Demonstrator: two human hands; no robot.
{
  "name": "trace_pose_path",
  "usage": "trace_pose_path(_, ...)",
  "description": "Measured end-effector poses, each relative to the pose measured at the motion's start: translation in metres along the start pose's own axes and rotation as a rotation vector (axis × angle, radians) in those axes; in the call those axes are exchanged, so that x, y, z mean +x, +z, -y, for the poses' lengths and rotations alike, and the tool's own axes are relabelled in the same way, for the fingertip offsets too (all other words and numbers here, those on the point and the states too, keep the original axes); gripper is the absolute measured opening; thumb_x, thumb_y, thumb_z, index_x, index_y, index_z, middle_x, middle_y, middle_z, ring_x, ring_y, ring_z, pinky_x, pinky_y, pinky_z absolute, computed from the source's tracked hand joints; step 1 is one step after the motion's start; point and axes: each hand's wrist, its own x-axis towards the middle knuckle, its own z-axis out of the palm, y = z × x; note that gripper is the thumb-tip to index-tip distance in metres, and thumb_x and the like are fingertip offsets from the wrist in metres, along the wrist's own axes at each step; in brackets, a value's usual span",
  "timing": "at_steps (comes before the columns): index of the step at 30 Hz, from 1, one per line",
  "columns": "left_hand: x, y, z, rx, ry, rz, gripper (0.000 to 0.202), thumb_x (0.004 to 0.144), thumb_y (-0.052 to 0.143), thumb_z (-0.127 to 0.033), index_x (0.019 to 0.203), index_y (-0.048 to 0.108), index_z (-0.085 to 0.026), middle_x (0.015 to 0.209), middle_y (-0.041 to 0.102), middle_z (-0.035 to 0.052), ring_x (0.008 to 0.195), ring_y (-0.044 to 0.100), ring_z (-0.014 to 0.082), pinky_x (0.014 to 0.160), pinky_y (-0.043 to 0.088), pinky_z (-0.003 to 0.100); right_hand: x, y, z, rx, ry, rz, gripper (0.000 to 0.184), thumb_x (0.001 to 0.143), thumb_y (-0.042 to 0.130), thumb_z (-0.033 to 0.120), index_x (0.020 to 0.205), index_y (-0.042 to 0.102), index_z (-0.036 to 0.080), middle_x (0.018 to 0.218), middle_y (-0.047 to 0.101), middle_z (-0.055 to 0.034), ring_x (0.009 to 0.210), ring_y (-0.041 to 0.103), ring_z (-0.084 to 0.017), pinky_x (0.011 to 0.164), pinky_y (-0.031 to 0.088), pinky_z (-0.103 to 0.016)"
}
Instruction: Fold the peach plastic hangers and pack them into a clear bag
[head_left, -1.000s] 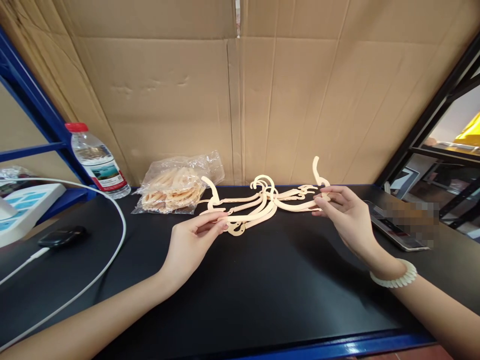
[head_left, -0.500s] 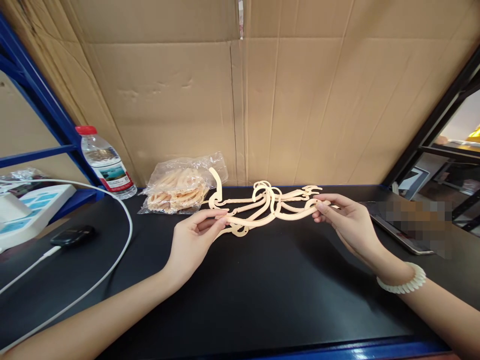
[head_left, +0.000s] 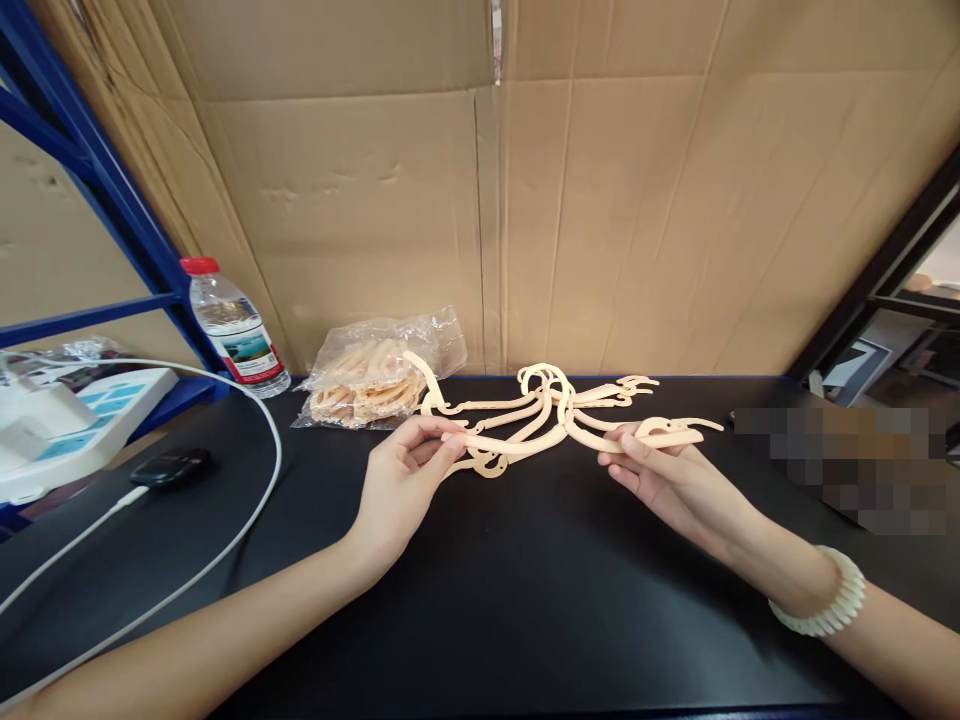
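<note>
Between my two hands is a beige plastic folding clothes hanger [head_left: 517,447], its curved arms spread to both sides. My left hand [head_left: 409,470] pinches the end of the left arm between thumb and fingers. On the other side, my right hand [head_left: 675,480] grips the right arm, whose jointed end piece reaches past the fingers. Just behind lie several more beige hangers [head_left: 487,405], overlapping on the black table [head_left: 480,600]. Where the hangers cross in the middle, I cannot tell every part apart.
A clear plastic bag [head_left: 367,380] of beige pieces lies at the back, beside a water bottle [head_left: 236,325] with a red cap. At left are a white power strip [head_left: 127,420], a black device [head_left: 171,467] and a looping white cable [head_left: 274,470]. Cardboard [head_left: 360,200] walls the back.
My right hand has shifted its grip on the right arm and turned palm more upward; the end piece now sticks out beyond it. The left hand keeps its pinch. The view has shifted slightly.
</note>
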Motion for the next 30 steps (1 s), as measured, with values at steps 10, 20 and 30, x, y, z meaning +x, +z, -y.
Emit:
trace_pose_path(10,0.000,0.002,-0.001,-0.047,0.052,-0.054,0.046,0.077,0.071,-0.026,0.109,0.038,-0.026,0.086,0.065,-0.0035,0.081,0.071,0.0170,0.079,0.060,0.037,0.004,-0.009,-0.012,-0.024,0.036,-0.040,0.012,0.073,0.078,0.032,0.082,0.073,0.025,0.091,0.070,-0.0014,0.091,0.068,-0.019,0.093,0.055,-0.035)
trace_pose_path(20,-0.007,0.004,0.000,-0.054,0.046,0.035,0.049,0.079,0.070,-0.025,0.124,0.052,-0.023,0.097,0.063,0.0007,0.083,0.070,0.0163,0.086,0.059,0.038,0.004,-0.008,-0.009,0.070,0.014,-0.091,0.012,0.068,0.082,0.028,0.075,0.073,0.025,0.091,0.072,-0.0003,0.088,0.068,-0.017,0.092,0.056,-0.031)
trace_pose_path(30,-0.010,0.002,-0.001,0.176,0.104,0.068,0.018,0.079,0.068,-0.028,0.095,0.077,-0.025,0.117,0.060,0.0069,0.106,0.063,0.0251,0.088,0.060,0.037,0.005,-0.008,-0.009,0.005,-0.021,-0.118,0.013,0.069,0.082,0.032,0.076,0.072,0.026,0.092,0.071,-0.0004,0.087,0.068,-0.018,0.090,0.057,-0.034)
